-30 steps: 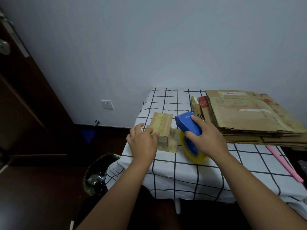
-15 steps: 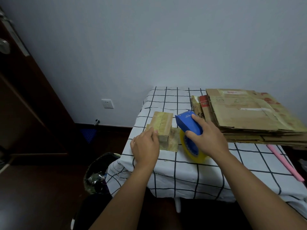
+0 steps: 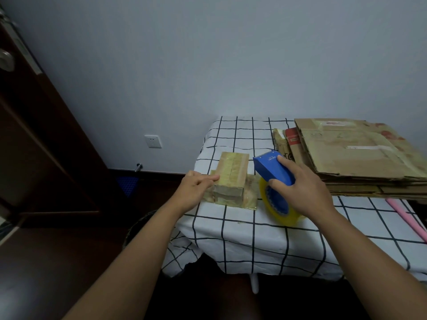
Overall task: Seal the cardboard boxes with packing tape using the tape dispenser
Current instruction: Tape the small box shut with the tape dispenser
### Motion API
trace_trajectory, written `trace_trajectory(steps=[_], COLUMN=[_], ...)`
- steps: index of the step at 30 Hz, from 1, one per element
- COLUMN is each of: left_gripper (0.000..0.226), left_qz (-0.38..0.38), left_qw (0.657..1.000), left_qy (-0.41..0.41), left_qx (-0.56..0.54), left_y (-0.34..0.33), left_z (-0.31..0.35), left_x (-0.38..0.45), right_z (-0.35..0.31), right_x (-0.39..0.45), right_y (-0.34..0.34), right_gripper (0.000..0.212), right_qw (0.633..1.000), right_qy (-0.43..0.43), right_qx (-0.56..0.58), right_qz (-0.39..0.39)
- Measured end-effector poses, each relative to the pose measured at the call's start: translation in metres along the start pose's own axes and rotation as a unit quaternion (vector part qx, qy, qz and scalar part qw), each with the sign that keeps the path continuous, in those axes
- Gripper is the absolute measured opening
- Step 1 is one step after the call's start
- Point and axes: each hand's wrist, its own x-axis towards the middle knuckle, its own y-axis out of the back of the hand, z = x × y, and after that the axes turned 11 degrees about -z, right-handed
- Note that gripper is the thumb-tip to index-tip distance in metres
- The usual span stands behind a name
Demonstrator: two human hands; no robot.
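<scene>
Pink rod (image 3: 406,218) and flattened cardboard stack (image 3: 360,158), cut off rightward

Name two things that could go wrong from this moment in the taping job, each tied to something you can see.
1. The left hand only touches the small cardboard box at its left side, so the box may slide when tape is pulled.
2. The right hand holds the tape dispenser close beside the box; loose tape could catch the checked tablecloth instead.
</scene>
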Motion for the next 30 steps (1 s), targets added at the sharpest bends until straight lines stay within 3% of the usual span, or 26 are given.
trace_trajectory(steps=[10, 22, 30], left_gripper=[0.02, 0.03, 0.036], left_qz=[-0.013, -0.038, 0.03], left_qw=[0.999, 0.995, 0.988], left_qy=[-0.044, -0.061, -0.13], left_qx=[0.002, 0.075, 0.082], left_y=[-0.005, 0.003, -0.014], left_z=[-0.004, -0.01, -0.024], left_x=[0.007, 0.005, 0.005], right_z=[-0.001, -0.001, 0.001], right_x=[-0.001, -0.005, -0.004], right_y=[0.001, 0.001, 0.0], right_gripper=[0.069, 0.068, 0.07], right_qw=[1.0, 1.0, 1.0], right_qy=[-0.002, 0.009, 0.004], right_qx=[-0.009, 0.002, 0.005], right_qz=[0.002, 0.007, 0.002])
